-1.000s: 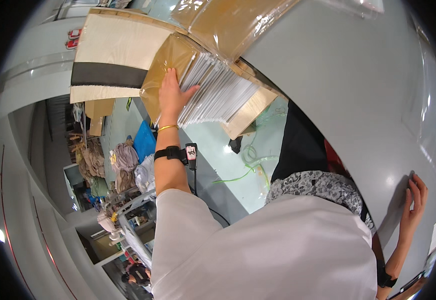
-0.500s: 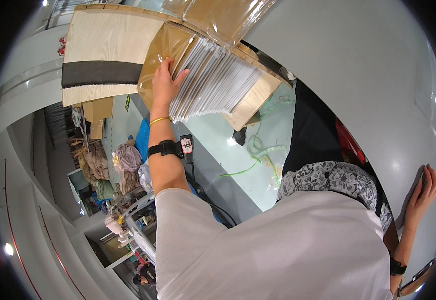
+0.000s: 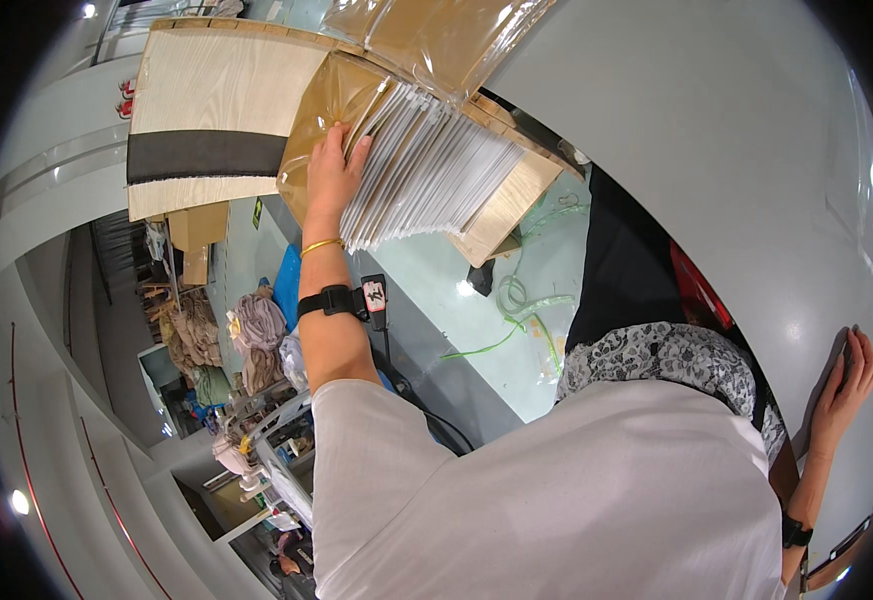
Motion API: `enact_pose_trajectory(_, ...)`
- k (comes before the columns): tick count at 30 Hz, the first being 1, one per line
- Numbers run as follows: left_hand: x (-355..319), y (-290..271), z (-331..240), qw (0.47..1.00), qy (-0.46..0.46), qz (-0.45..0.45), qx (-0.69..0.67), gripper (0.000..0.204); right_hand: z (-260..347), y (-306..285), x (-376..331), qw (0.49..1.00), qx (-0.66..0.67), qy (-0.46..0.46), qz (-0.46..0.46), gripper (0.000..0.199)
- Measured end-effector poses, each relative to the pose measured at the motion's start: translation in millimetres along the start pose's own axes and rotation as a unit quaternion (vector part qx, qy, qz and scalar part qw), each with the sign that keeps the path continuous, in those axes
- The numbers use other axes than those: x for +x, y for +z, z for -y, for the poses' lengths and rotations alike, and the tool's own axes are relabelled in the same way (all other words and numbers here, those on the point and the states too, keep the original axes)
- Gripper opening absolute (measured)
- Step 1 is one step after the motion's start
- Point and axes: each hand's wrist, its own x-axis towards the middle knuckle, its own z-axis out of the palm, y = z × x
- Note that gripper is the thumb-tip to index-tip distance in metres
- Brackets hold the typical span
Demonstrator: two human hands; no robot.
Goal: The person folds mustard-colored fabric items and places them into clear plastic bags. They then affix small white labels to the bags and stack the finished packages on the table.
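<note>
My left hand (image 3: pixel 333 180) reaches out over a row of flat plastic bags (image 3: pixel 436 160) with white edges, packed closely together on a wooden board. Its fingers lie on the brown, clear-wrapped face (image 3: pixel 321 110) at the left end of the row. The thumb stands apart, beside the white edges; no bag is visibly gripped. Far to the right, my right hand (image 3: pixel 843 390) rests on a grey tabletop (image 3: pixel 696 130), fingers extended, holding nothing. Each forearm wears a black strap, and a gold bangle circles my left wrist.
A pale wooden board with a dark band (image 3: pixel 206 155) extends left of the bags. More brown plastic-wrapped packs (image 3: pixel 436 40) lie beyond. Green strapping (image 3: pixel 516 300) is loose on the floor. Bundled cloth (image 3: pixel 261 325) and cardboard boxes (image 3: pixel 196 228) stand farther left.
My left thumb has drawn slightly closer to the fingers, and the hand sits a touch lower in the picture. My right hand stays in place on the tabletop.
</note>
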Motion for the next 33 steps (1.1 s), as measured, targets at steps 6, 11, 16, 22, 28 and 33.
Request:
enact_pose_trajectory(6,2,1,2,1.0,-0.011,0.007,0.021,0.051,0,0,-1,1.0,0.0,0.003,-0.004,0.035)
enact_pose_trajectory(11,2,-1,0,1.0,0.016,0.006,0.026,0.06,2,0,0,1.0,0.003,0.009,-0.003,0.035)
enact_pose_trajectory(16,2,-6,-5,0.999,0.032,0.019,0.023,0.063,1,1,0,1.0,-0.006,0.006,-0.002,0.034)
enact_pose_trajectory(22,10,-11,-9,0.996,0.059,0.05,0.048,0.051,-7,3,-5,1.0,-0.017,0.001,-0.006,0.034)
enact_pose_trajectory(28,7,16,-21,0.992,-0.06,-0.013,0.108,0.045,3,1,1,1.0,-0.007,0.015,-0.013,0.034)
enact_pose_trajectory(33,10,-31,-16,0.991,-0.12,-0.051,-0.005,0.041,26,-13,8,1.0,0.013,0.001,-0.022,0.031)
